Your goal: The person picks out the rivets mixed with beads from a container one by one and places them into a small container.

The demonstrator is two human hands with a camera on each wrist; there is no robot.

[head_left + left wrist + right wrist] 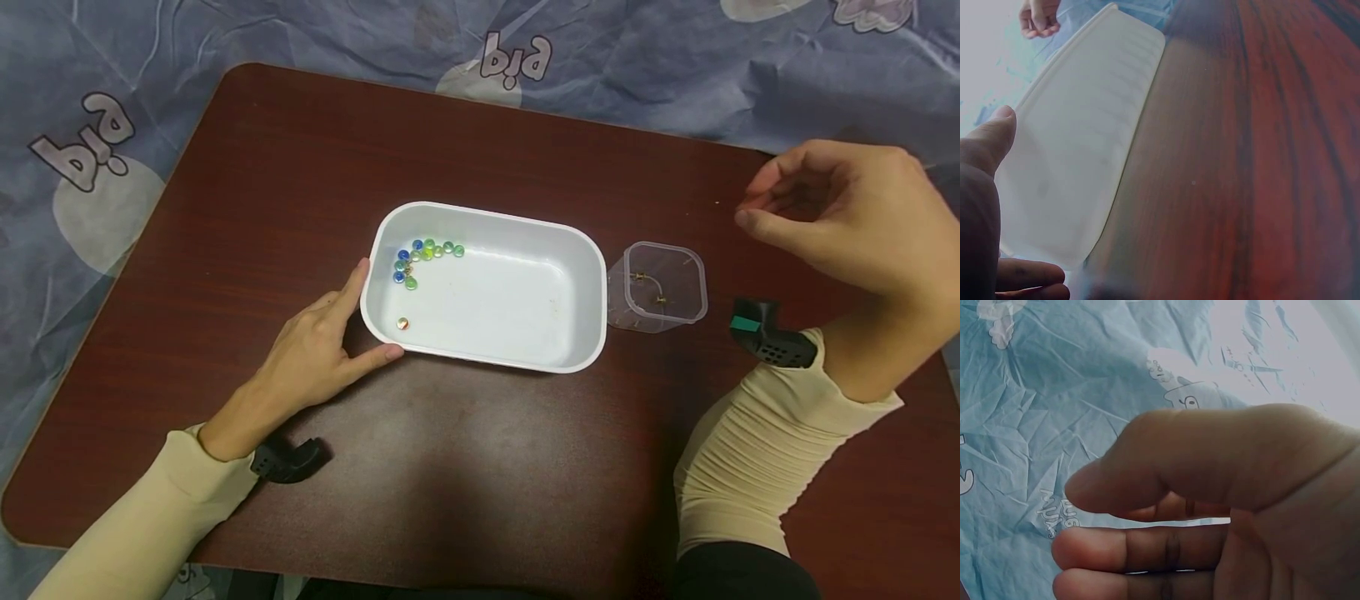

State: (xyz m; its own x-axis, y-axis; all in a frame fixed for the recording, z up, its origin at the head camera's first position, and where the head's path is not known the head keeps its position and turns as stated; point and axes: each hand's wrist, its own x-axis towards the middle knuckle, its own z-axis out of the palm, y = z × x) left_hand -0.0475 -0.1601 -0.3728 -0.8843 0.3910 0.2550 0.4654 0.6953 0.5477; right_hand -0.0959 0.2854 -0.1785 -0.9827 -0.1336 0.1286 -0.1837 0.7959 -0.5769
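A white rectangular basin (487, 363) stands mid-table, with several glass marbles (427, 253) gathered at its far left corner and a red-and-white one (402, 323) at the near left. Against the basin's left end rests my left hand (311, 350), thumb along the front rim and fingers spread by the end wall. The left wrist view shows the basin's outer side (1079, 137) between thumb and fingers. Raised over the table's right side, my right hand (847, 217) has loosely bent fingers. In the right wrist view, nothing shows between the thumb (1166, 462) and the fingers.
A clear plastic container (663, 287) stands beside the basin's right end, with small gold-coloured bits visible in it. The dark wooden table (300, 167) has a blue patterned cloth (637, 67) beyond it. A black camera mount (772, 337) sits on the right wrist.
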